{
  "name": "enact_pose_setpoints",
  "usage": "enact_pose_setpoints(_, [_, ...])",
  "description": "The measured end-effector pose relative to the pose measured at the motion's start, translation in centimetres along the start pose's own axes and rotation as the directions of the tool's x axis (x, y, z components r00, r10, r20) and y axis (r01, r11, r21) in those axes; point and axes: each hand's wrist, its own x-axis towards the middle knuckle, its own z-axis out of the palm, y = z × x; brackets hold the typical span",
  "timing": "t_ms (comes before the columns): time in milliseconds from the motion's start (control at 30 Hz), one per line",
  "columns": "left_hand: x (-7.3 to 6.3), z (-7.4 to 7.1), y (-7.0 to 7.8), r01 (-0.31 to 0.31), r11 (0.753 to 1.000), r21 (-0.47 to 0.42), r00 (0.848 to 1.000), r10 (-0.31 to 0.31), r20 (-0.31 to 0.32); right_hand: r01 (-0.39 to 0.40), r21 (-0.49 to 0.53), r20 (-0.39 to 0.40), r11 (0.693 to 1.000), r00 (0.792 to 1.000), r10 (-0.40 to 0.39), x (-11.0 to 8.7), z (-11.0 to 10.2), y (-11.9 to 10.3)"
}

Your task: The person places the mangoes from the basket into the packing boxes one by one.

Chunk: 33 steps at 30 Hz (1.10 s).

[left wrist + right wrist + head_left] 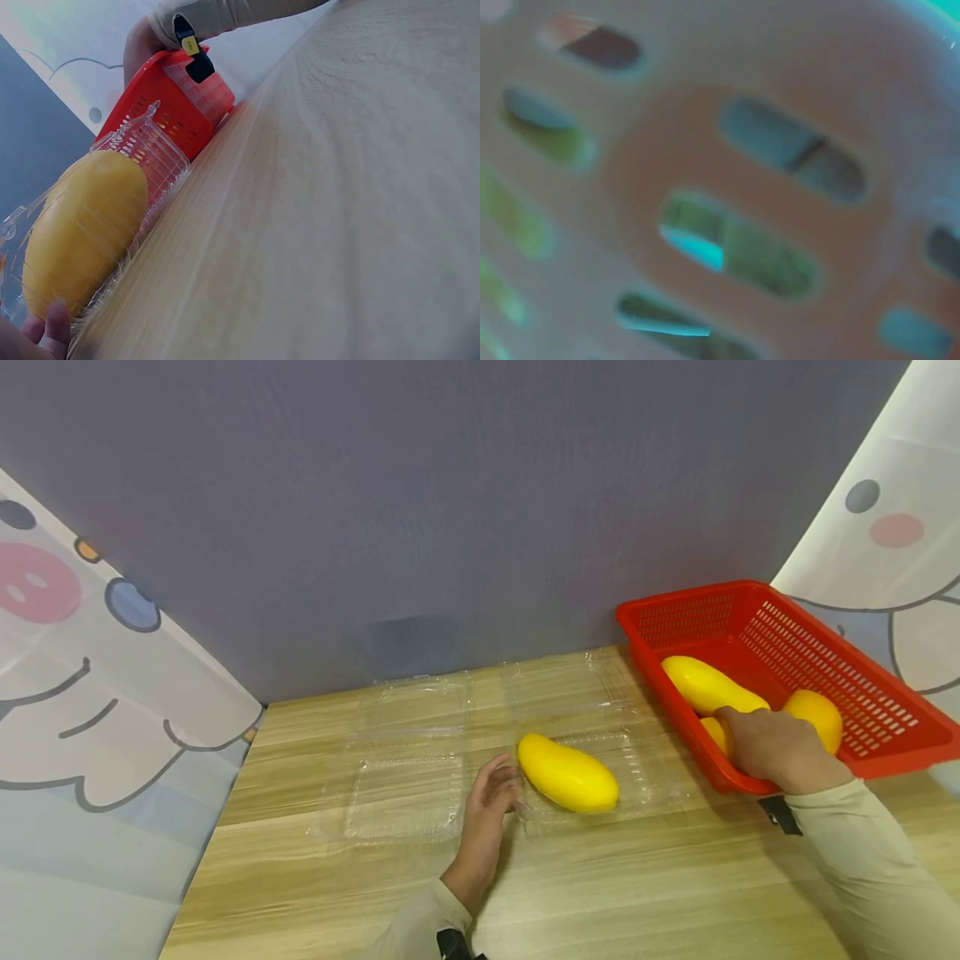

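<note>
A smooth, oblong yellow fruit [567, 774] lies slanted in the base of a clear plastic clamshell container [633, 760]. My left hand [491, 793] holds this container at its left edge, fingers bent, beside the fruit; in the left wrist view its fingertips [57, 322] show at the container wall. Down in the red basket [847, 664], my right hand [776, 750] lies over a rounded orange-yellow fruit [716, 735], its fingertips hidden; I cannot tell whether they grip it. Another oblong yellow fruit [708, 685] and a second rounded orange-yellow fruit [817, 718] are around that hand.
A second clear clamshell container [405, 797] lies opened on the wooden table [300, 893], left of my left hand. A grey panel [420, 510] rises behind the table, with cartoon-printed cloth [75, 710] at both sides. Blurred basket slots [795, 150] fill the right wrist view.
</note>
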Motion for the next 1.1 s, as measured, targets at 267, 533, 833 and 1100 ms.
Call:
enact_pose_setpoints(267, [-0.04,0.02,0.07,-0.004,1.000,-0.007,1.000,0.004,-0.003,0.017,-0.009,0.036,1.000,0.999,-0.017,0.11,-0.12,-0.01])
enact_pose_setpoints(533, [-0.06,-0.09,0.20,-0.001,1.000,-0.006,1.000,0.001,-0.003,0.005,-0.024,0.019,1.000,1.000,-0.004,0.19,-0.26,0.04])
enact_pose_setpoints(833, [-0.06,-0.03,0.06,0.001,1.000,-0.011,1.000,-0.001,-0.008,0.001,-0.024,0.036,1.000,0.999,0.000,0.32,-0.16,0.27])
enact_pose_setpoints(1100, [-0.11,-0.02,0.10,0.000,1.000,-0.013,1.000,0.000,-0.013,0.017,-0.032,0.056,0.999,0.998,-0.015,0.36,-0.21,0.46])
